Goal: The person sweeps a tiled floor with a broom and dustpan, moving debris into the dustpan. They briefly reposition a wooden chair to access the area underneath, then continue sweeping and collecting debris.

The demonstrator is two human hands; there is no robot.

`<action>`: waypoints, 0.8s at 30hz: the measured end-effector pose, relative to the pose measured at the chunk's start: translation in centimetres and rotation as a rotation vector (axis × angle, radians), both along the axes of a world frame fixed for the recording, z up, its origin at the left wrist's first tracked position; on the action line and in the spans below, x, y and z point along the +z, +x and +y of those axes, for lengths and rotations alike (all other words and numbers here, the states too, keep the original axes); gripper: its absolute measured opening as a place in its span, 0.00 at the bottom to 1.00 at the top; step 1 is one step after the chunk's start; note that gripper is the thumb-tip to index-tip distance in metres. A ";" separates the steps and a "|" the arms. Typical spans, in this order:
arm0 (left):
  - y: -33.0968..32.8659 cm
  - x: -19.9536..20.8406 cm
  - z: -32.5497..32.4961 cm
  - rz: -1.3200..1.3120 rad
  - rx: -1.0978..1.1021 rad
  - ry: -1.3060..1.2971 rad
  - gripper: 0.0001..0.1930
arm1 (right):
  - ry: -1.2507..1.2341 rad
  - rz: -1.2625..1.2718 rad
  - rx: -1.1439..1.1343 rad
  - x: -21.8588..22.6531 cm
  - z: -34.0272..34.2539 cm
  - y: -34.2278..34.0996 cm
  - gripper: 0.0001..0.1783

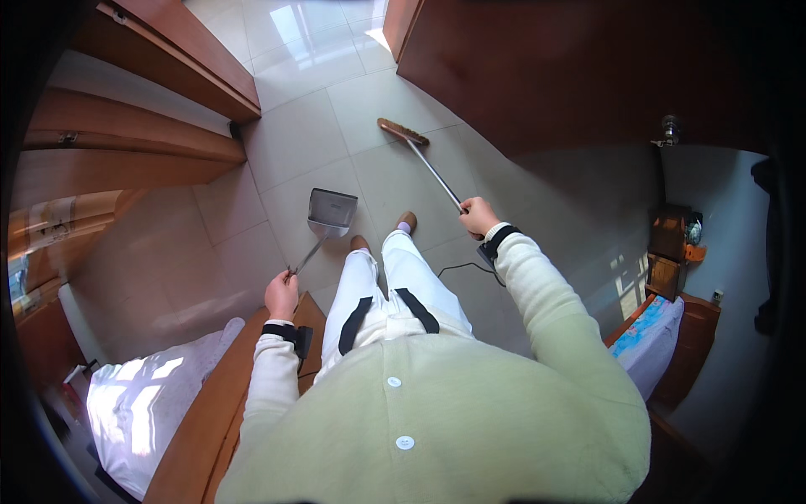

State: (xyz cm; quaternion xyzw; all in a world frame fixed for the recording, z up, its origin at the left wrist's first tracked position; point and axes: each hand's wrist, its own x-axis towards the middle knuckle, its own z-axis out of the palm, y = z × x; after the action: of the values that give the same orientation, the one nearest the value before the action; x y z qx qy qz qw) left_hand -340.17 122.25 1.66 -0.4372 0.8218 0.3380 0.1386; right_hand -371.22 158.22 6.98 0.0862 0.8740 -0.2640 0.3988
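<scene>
Beside the bed's wooden edge point(220, 395), the left hand point(281, 296) clenches its fingers around a grey dustpan point(331, 212) resting on the tiled floor point(294, 143). Farther out, the right hand point(478, 216) grasps a broom point(405, 133), its bristles touching the floor.

You are wearing a pale green top point(470, 403) with white buttons, white trousers point(395, 286) crossed by black straps, and brown shoes point(407, 222). Your left hand point(282, 296) is gripping a grey dustpan point(331, 212) with a silvery handle. Your right hand point(477, 215) is gripping a broom point(418, 149) with a shiny metal pole and a brown head. The floor point(302, 143) is showing glossy off-white tiles. The door point(537, 67) is looking dark reddish brown.
</scene>
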 end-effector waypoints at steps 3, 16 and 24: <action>0.7 -0.6 -0.7 0.021 0.022 0.016 0.16 | -0.024 -0.113 0.003 3.2 1.2 3.3 0.15; 5.7 -1.1 3.2 0.032 0.250 -0.007 0.17 | -0.016 0.080 0.226 3.3 -4.8 0.1 0.13; 7.2 0.7 12.3 0.035 0.457 -0.077 0.17 | 0.024 0.177 0.446 -3.1 -8.3 -6.3 0.11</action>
State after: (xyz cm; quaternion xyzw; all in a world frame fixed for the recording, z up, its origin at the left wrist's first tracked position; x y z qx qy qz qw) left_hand -333.00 134.52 2.35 -0.6111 0.7160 0.3365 0.0272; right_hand -377.52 149.91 3.87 -0.1278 0.9060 -0.1657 0.3680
